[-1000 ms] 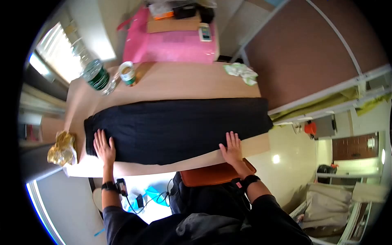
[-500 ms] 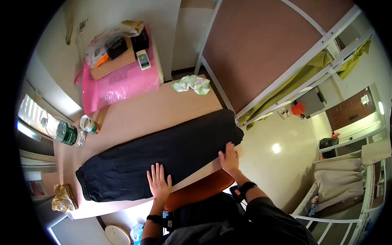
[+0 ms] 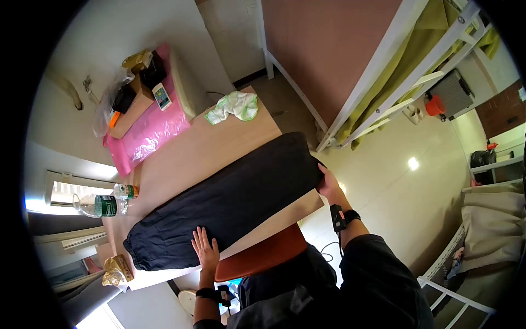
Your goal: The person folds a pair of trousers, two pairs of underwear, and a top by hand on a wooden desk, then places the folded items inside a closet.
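Press lightly with left hand (image 3: 206, 254), open and flat on the black garment (image 3: 235, 189) spread along the table (image 3: 219, 143), and steady its end edge with right hand (image 3: 329, 185), partly curled there, grip not discernible.

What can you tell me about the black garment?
The black garment looks like soft, plain cloth, with a gathered, seemingly elastic band at its left end. It lies long, flat and lightly creased, slanting across the wooden table; its right end seems to pass the edge. The left hand rests by its near edge, the right hand at its right end.
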`<action>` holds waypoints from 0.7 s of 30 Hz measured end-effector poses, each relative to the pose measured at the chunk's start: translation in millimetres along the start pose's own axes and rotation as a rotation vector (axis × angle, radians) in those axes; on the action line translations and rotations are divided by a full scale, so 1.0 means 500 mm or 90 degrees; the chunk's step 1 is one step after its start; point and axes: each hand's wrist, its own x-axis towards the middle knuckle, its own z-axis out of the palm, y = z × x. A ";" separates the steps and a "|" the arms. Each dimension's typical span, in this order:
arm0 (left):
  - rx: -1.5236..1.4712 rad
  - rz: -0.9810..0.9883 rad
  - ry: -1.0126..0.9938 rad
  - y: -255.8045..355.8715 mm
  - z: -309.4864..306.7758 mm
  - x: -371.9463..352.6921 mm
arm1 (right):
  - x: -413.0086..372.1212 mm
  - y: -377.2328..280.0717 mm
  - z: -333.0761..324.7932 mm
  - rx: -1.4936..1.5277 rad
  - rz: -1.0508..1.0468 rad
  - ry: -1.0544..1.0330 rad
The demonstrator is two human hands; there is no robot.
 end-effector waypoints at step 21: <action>-0.145 -0.071 0.083 0.047 0.032 -0.033 | -0.257 0.207 0.397 -0.739 -0.764 -0.225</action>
